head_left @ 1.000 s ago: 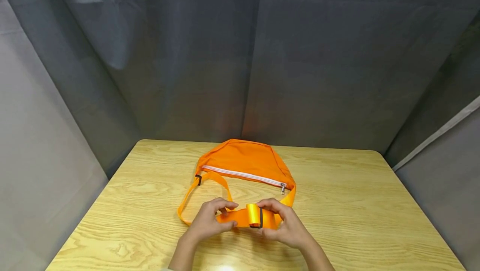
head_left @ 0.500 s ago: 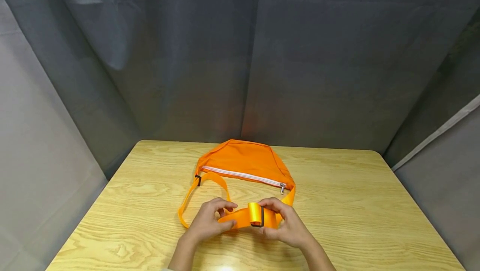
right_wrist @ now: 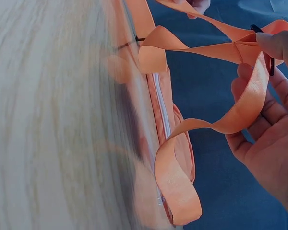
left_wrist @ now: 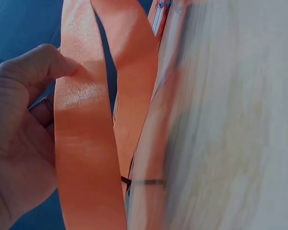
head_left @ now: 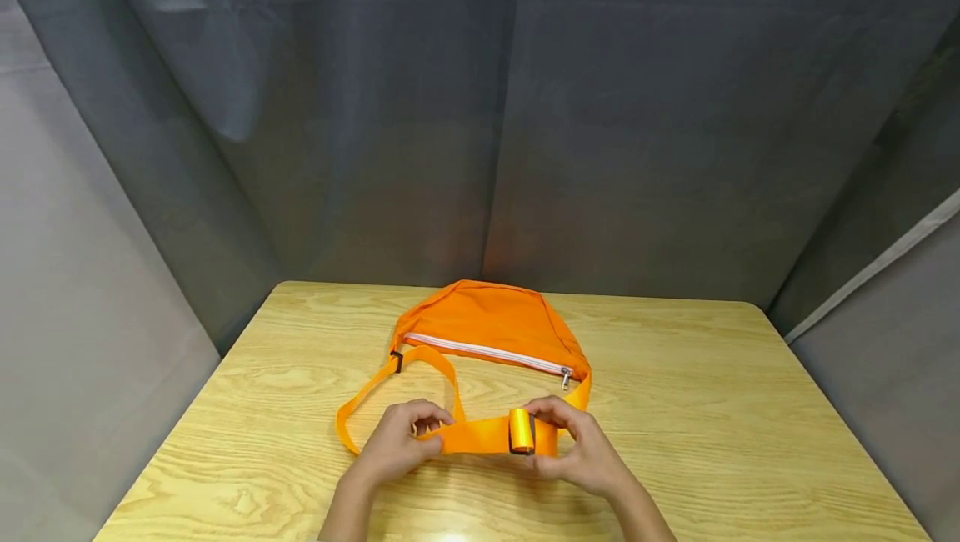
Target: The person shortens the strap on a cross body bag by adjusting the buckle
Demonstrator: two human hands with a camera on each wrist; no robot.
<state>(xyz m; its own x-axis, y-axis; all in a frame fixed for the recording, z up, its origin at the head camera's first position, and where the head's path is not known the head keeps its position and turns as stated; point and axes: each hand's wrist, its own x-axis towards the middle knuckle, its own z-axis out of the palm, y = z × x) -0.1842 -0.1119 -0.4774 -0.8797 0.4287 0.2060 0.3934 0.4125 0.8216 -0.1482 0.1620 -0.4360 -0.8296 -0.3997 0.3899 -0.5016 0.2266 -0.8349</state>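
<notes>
An orange bag [head_left: 487,317] with a white zipper [head_left: 487,348] lies on the table, its strap [head_left: 480,435] stretched between both hands in front of it. My left hand [head_left: 401,439] pinches the strap between thumb and fingers; the left wrist view shows the thumb pressed on the flat webbing [left_wrist: 89,139]. With my right hand [head_left: 573,446] I grip the strap at a black slider buckle [head_left: 533,434], where the webbing forms a small loop [head_left: 520,431]. In the right wrist view the thumb lies against the buckle [right_wrist: 271,64], and more strap hangs down toward the bag.
A second black buckle [head_left: 397,361] sits at the bag's left corner, with a strap loop [head_left: 348,417] curving out beside it. The metal zipper pull [head_left: 566,379] hangs at the right end. Grey curtains [head_left: 480,125] stand behind the wooden table [head_left: 690,409] and at its sides.
My left hand has moved left, drawing the strap straighter between the hands. The right hand has shifted slightly right with the buckle, and the strap loop at left has spread outward.
</notes>
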